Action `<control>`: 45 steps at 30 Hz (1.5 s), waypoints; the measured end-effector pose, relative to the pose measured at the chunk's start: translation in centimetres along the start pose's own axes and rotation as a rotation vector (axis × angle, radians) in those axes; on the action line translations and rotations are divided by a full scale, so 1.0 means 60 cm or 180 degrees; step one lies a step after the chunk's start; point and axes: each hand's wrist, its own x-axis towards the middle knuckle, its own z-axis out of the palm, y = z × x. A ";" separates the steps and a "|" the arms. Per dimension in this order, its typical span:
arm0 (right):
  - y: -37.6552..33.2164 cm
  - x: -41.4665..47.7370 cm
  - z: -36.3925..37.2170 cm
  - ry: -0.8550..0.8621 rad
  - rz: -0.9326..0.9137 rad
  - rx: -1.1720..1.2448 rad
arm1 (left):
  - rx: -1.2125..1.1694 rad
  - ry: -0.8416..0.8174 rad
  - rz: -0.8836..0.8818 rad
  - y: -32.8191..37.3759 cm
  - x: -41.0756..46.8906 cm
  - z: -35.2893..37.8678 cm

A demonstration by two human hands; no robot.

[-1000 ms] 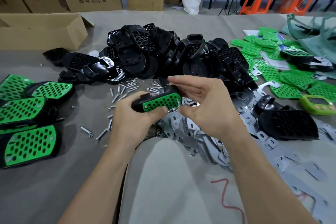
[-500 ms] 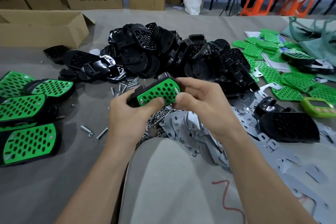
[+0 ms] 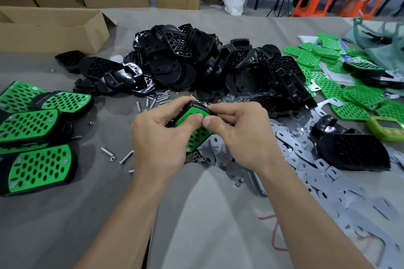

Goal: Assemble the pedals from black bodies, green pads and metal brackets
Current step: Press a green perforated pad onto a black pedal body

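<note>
Both hands hold one pedal (image 3: 197,132), a black body with a green holed pad facing me, tilted with its far end up. My left hand (image 3: 160,140) grips its left side, thumb on the pad. My right hand (image 3: 240,133) pinches the pedal's upper right edge with thumb and fingers; whether a screw sits between them is hidden. Behind lies a heap of black bodies (image 3: 196,65). Loose green pads (image 3: 349,91) lie at the right. Grey metal brackets (image 3: 306,159) spread under and right of my hands.
Several finished green-and-black pedals (image 3: 37,135) lie at the left. Loose screws (image 3: 126,156) are scattered near my left hand. An open cardboard box (image 3: 52,28) stands at the back left. A green timer (image 3: 387,128) and a lone black body (image 3: 354,150) sit right.
The pedal has been turned from lying crosswise to standing more upright, pad towards me. My right hand has closed onto its upper edge, and both hands sit closer together.
</note>
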 end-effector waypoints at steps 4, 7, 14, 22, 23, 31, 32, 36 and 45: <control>0.009 0.008 -0.017 -0.0041 0.0390 0.0304 | -0.0285 -0.0092 -0.0130 0.005 -0.009 0.007; 0.008 0.005 -0.029 -0.0010 0.0577 0.0673 | -0.0639 -0.0103 -0.0591 0.009 -0.010 0.015; 0.002 0.004 -0.030 0.0127 0.0912 0.0816 | -0.0741 -0.0048 -0.0872 0.013 -0.009 0.014; 0.001 0.003 -0.039 -0.0111 0.0977 0.1376 | -0.0948 0.0113 -0.1161 0.018 -0.005 0.012; 0.001 0.003 -0.039 -0.0152 0.0993 0.1409 | -0.0959 0.0129 -0.1188 0.018 -0.005 0.012; 0.008 0.002 -0.047 -0.0745 0.1384 0.2391 | -0.1190 0.0219 -0.1500 0.024 -0.001 0.008; 0.009 0.001 -0.048 -0.0874 0.1344 0.2505 | -0.1261 0.0207 -0.1527 0.025 0.000 0.007; 0.013 0.000 -0.049 -0.1155 0.1178 0.2817 | -0.1413 0.0198 -0.1596 0.027 0.002 0.002; 0.015 0.000 -0.047 -0.1304 0.1005 0.2669 | -0.1148 -0.0071 -0.1143 0.020 -0.003 0.005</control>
